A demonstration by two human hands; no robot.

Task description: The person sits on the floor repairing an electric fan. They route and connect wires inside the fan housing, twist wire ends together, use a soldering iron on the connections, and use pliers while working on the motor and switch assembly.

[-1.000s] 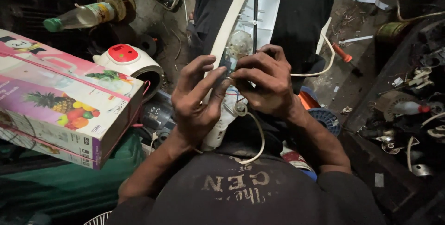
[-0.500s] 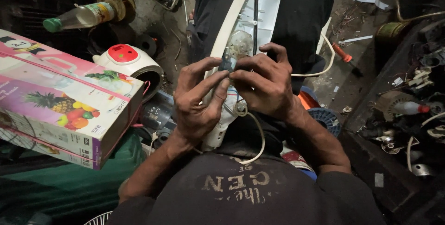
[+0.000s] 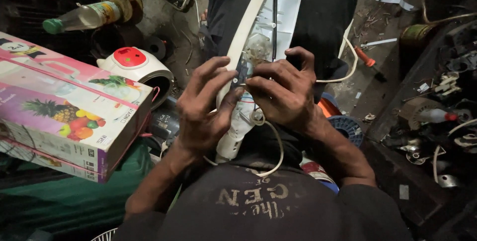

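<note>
Both hands meet on a small dark part (image 3: 242, 74) set into the opened white appliance casing (image 3: 248, 47) lying along the person's lap. The left hand (image 3: 203, 107) closes its grip from the left, thumb and fingertips pressed together on the part and on the casing's edge; the right hand (image 3: 283, 92) pinches it from the other side, fingers curled over it.

Judging by its look, the casing is thin moulded plastic: light, fairly stiff along its length, likely to flex or crack if twisted. The part between the fingertips looks tiny and easy to drop, best held by its edges. A white cord (image 3: 276, 146) loops just below the grip, limp and free to snag.

Fingers hide most of the part, so its shape and fastening cannot be made out. The casing's far end is cut off above.

Left of the grip lies a pink fruit-printed box (image 3: 64, 117); beyond it, a white base with red top (image 3: 131, 62).
</note>
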